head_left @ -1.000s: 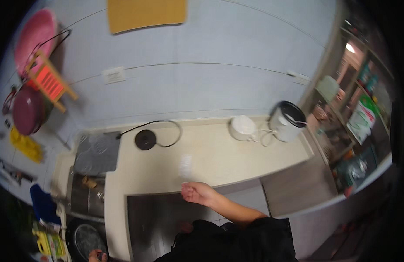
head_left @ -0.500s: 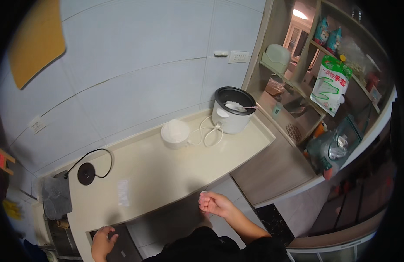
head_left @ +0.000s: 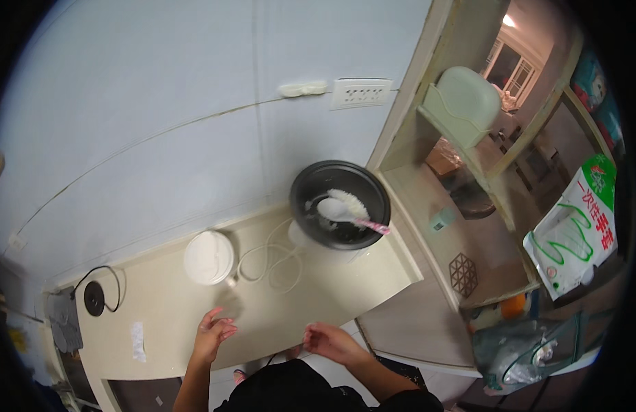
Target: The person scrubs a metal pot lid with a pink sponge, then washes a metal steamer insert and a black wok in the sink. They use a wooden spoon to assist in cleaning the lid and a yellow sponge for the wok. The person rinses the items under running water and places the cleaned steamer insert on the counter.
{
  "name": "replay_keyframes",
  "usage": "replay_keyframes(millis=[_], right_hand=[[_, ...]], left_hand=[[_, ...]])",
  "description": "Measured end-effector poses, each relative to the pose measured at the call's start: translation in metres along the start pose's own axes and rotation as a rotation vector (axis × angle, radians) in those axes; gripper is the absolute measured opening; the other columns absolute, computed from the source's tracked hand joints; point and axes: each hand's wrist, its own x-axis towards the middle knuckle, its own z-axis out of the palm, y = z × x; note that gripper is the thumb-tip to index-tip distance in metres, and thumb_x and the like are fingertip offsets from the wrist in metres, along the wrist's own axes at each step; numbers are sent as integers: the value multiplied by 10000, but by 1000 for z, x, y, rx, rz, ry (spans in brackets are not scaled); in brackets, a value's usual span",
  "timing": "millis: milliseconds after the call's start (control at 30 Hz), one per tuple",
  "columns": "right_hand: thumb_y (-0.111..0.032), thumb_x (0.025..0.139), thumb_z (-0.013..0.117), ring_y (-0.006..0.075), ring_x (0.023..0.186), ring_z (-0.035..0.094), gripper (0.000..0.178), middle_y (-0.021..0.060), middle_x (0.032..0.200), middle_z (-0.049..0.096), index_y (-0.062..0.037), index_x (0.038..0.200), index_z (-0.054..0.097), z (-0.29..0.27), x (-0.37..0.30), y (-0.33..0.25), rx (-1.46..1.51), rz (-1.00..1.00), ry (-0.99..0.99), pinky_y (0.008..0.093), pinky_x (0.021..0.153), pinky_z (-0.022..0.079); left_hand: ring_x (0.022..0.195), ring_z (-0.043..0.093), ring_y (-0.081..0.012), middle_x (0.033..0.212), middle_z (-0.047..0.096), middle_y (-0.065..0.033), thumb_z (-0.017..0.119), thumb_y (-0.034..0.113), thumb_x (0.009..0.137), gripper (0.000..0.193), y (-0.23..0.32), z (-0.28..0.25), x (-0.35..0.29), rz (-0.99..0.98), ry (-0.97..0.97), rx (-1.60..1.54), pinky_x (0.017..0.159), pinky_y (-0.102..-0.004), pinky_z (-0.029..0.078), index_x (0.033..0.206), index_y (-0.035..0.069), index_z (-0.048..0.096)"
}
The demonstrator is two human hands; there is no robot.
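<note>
The right hand (head_left: 334, 344), curled, its grip impossible to tell, and the left hand (head_left: 213, 335), loose and empty, hover near the counter's (head_left: 177, 319) front edge, before a round white tub (head_left: 209, 257) and, beyond, a rice cooker (head_left: 367, 191) holding a spoon (head_left: 343, 212).

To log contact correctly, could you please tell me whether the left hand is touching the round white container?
Apart: the head view shows a strip of countertop between the left hand and the round white container.

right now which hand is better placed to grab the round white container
Probably the left hand: it is open, looks empty and is nearer the round white container, while the right hand sits farther right, partly curled.
</note>
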Motion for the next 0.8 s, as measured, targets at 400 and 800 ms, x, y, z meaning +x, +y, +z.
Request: replay_keyframes(millis=[400,800], right_hand=[[-140,911,472,161,790,538,158,57,805,572,-24,852,561,-42,18,-51,157,138,-43,289,792,441],[-121,918,477,161,816,572,136,63,842,589,-31,937,577,-38,39,-69,124,163,-149,303,788,479]], left_hand=[[811,600,-257,979,576,-119,561,54,821,561,-11,36,69,-142,228,-189,762,-399,493,1307,127,289],[814,588,-257,976,565,-134,542,63,830,417,-4,35,34,-150,283,-229,771,-386,495,1215,28,387]])
